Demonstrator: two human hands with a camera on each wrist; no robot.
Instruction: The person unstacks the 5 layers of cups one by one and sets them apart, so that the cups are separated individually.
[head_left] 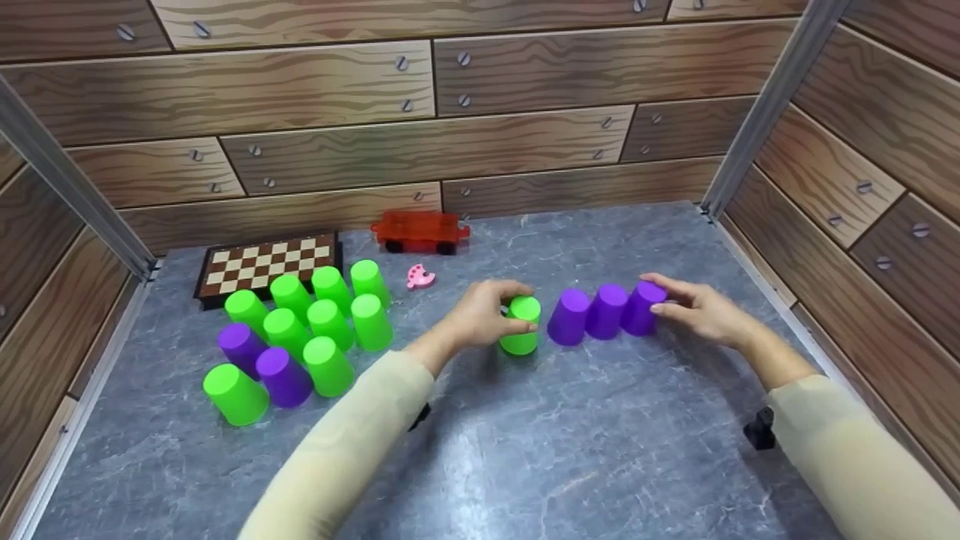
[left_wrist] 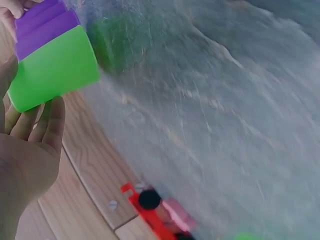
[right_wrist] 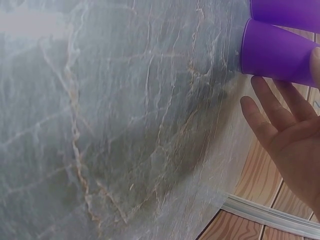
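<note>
My left hand [head_left: 484, 311] holds a green cup [head_left: 519, 341] between thumb and fingers; the cup stands upside down. The left wrist view shows this green cup [left_wrist: 57, 70] beside the purple ones. To its right, three upside-down purple cups stand in a row: the left one [head_left: 568, 319], the middle one [head_left: 607, 313] and the right one [head_left: 642, 311]. My right hand [head_left: 701, 311] is at the right purple cup, thumb on the near side and fingers on the far side. In the right wrist view its lower fingers [right_wrist: 270, 112] spread below that purple cup [right_wrist: 277, 52].
On the left, several green cups [head_left: 328, 367] and two purple cups [head_left: 283, 379] stand upside down in rows. Behind them lie a chessboard [head_left: 270, 262], a red toy wagon [head_left: 420, 231] and a small pink toy [head_left: 421, 277]. Wood-patterned walls [head_left: 337, 97] enclose the grey marbled surface [head_left: 562, 457].
</note>
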